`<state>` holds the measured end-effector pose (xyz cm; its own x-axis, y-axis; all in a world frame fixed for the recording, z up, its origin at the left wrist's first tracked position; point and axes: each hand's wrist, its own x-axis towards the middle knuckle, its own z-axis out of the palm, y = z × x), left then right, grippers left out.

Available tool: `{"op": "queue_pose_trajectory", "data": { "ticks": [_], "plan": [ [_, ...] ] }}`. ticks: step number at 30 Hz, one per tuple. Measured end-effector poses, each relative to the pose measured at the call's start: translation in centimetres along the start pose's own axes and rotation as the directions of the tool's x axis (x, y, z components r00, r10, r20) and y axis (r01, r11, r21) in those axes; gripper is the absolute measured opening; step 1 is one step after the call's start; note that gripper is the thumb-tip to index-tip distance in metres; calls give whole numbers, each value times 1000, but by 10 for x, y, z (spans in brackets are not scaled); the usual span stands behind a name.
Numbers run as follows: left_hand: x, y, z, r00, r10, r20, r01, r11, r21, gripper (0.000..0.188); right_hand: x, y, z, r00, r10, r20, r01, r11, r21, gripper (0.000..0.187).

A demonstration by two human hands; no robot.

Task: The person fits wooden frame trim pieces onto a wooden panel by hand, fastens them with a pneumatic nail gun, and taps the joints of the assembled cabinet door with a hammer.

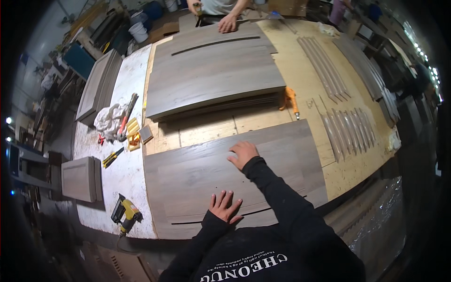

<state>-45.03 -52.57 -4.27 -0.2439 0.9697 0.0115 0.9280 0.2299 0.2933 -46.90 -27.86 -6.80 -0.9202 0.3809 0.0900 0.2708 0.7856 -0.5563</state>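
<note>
A grey-brown wood-grain panel (188,181) lies flat on the worktable right before me, with a dark slot along its near edge. My left hand (225,207) rests on it near that slot, fingers spread and palm down. Farther up the panel, my right hand (245,154) is curled around a small whitish thing, mostly hidden by the fingers, at or just above the surface. Beyond lies a stack of similar panels (213,77), its top one also slotted.
Left: a nail gun (126,214), pliers (112,157), a white rag (108,117), a hammer (127,115) and stacked door panels (80,178). Right: an orange air blow gun (290,101) and wrapped strips (350,131). Across the table, another person's hand (229,23) touches the far stack.
</note>
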Motion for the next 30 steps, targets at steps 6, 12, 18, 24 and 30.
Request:
{"op": "queue_pose_trajectory", "data": {
  "ticks": [6,12,18,24,30],
  "plan": [
    [-4,1,19,993,26,-111,-24,999,24,54,12,-43,31,997,33,-70,-23,991,133,15],
    [-8,-1,32,972,62,-229,-53,998,45,51,15,-49,33,988,-22,-153,37,995,95,11],
    [-8,8,21,994,-10,-111,10,1000,-6,53,22,-56,38,995,-36,-94,43,997,66,10],
    [-57,-1,0,809,-569,-148,572,820,-23,69,62,-99,68,982,-114,153,96,988,120,20],
    [-131,-8,41,-102,-979,176,371,-202,-906,74,95,-148,110,920,-157,359,77,971,226,24]
  ]
}}
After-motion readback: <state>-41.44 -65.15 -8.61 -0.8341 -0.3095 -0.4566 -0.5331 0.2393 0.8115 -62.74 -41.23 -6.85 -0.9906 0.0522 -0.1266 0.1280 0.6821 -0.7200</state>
